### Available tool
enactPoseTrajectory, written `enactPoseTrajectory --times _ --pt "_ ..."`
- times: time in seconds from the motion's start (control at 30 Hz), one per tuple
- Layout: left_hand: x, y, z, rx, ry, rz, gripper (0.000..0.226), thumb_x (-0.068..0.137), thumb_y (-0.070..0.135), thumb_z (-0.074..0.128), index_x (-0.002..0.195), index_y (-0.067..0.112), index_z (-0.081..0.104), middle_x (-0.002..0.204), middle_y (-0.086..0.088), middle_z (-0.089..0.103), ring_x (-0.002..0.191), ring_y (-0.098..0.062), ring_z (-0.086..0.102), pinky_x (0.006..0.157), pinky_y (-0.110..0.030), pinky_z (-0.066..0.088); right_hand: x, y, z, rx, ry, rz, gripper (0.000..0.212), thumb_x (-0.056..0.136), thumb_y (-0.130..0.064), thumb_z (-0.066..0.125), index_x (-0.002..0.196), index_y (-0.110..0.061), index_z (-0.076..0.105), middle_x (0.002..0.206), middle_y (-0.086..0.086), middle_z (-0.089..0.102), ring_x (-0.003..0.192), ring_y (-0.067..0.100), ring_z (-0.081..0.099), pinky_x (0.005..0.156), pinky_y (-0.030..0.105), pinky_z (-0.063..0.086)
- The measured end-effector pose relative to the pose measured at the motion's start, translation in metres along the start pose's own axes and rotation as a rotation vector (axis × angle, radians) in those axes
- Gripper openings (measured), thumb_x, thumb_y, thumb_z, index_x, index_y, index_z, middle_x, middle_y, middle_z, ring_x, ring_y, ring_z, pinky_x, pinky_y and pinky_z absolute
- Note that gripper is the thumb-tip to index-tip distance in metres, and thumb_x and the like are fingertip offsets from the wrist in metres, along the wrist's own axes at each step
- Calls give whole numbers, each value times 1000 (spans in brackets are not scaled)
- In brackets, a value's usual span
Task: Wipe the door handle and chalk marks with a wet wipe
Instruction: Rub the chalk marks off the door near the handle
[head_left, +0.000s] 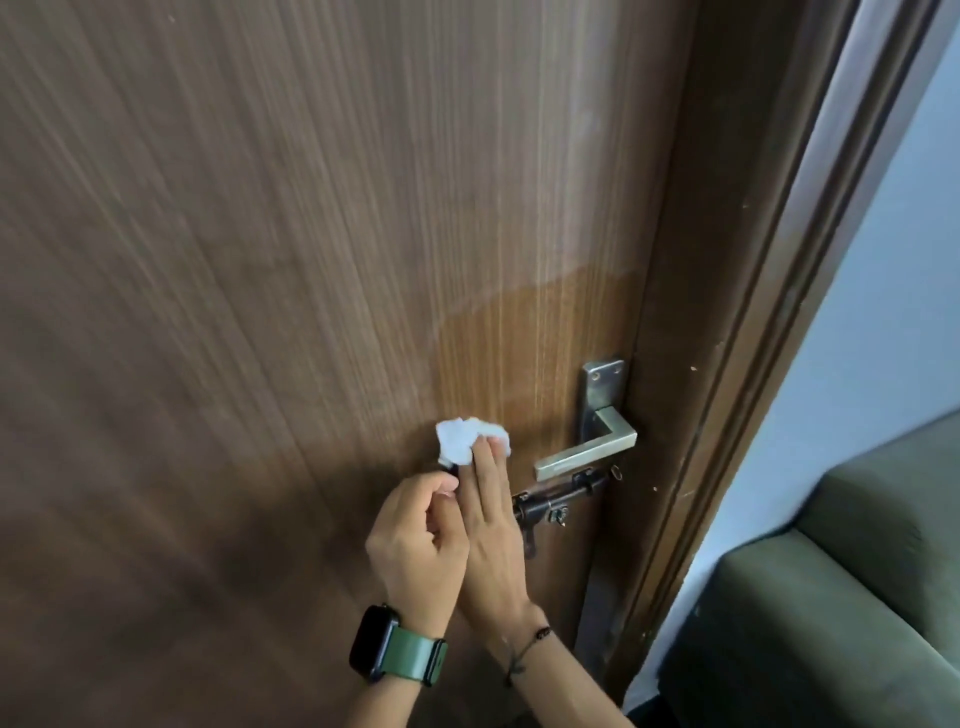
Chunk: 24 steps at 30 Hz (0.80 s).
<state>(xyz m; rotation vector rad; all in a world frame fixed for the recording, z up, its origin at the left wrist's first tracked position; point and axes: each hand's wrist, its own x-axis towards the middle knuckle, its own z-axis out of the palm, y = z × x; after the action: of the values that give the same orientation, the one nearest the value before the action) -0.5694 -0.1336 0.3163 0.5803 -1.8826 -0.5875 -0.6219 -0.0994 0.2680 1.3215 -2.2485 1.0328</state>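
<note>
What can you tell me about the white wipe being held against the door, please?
The wet wipe is a small white wad, crumpled rather than folded flat, soft and tissue-like. It lies pressed against the brown wood-grain door, left of the metal lever handle and apart from it. The right hand holds it there with flat fingertips on its lower right part. The left hand, curled, sits just below; whether it touches the wipe is unclear.

Wipe on door, left of handle
Wet wipe (464, 440) lies at nine o'clock from door handle (587, 453); bolt (556, 503) sits at six o'clock of the handle.
</note>
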Motion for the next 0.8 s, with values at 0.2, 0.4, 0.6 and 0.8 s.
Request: enactPoseTrajectory --times 0.2,0.4,0.6,0.8 --pt "23 9 -10 24 93 70 24 79 7 44 75 4 68 71 -4 70 65 -3 56 62 -7 40 57 -9 -34 -39 323 -176 45 84 -2 53 125 9 39 133 24 47 135 32 26 107 39 32" --pt "36 16 -6 8 119 109 25 78 6 43 74 3 68 70 -5 69 63 -6 57 58 -12 41 82 -3 -59 -47 431 -208 34 84 6 45 117 6 51 126 21 55 127 31 46 101 31 45" --pt "31 11 1 -42 85 108 27 79 8 41 73 3 67 68 -4 69 59 -15 62 50 -21 44 100 53 -108 53 528 142 38 86 6 48 124 -1 49 132 17 46 114 29 54 85 32 53" --pt "26 13 7 -56 67 85 28 79 9 40 73 4 68 68 -3 68 60 -8 59 51 -18 44 87 33 -90 4 475 154 39 83 6 50 122 6 51 126 24 50 117 36 49 98 40 45"
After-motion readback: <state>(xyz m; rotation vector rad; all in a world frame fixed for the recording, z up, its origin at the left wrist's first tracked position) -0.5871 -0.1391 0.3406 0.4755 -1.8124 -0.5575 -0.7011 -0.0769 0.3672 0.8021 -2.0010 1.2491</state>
